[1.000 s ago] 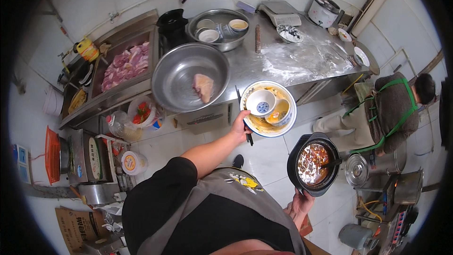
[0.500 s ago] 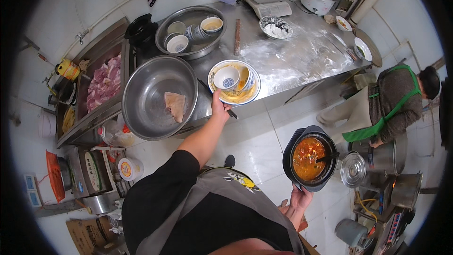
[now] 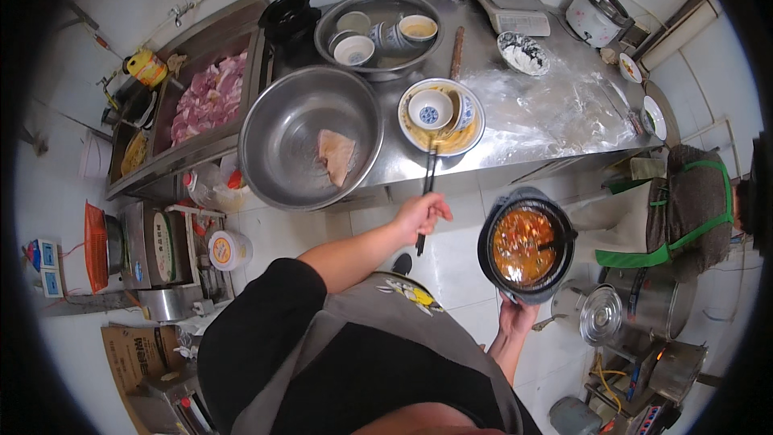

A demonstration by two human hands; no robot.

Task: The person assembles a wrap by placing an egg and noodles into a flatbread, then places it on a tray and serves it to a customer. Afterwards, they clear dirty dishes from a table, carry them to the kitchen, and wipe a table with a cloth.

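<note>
My left hand (image 3: 419, 217) is closed round a pair of dark chopsticks (image 3: 431, 169), whose far ends reach over the rim of a wide white bowl (image 3: 409, 133). That bowl stands at the counter's front edge, stained yellow inside. Two small blue-and-white bowls (image 3: 431, 108) sit tilted together in it. Lower right, my right hand (image 3: 515, 318) grips the near edge of a black clay pot (image 3: 488, 254) and holds it above the floor. Reddish soup (image 3: 519, 246) with bits in it fills the pot, and a black spoon (image 3: 557, 243) leans inside.
Left of the white bowl, a large steel basin (image 3: 274, 145) holds a piece of meat (image 3: 335, 155). Behind it, another basin (image 3: 322, 32) contains several bowls. Flour, a rolling pin (image 3: 457, 52) and a scale (image 3: 509, 8) lie on the counter. A co-worker (image 3: 700, 205) stands right, near large pots (image 3: 648, 302).
My left hand has left the white bowl's rim and drawn back toward me. The chopsticks, earlier lying slantwise by the bowl, now point into it. The pot stays in my right hand.
</note>
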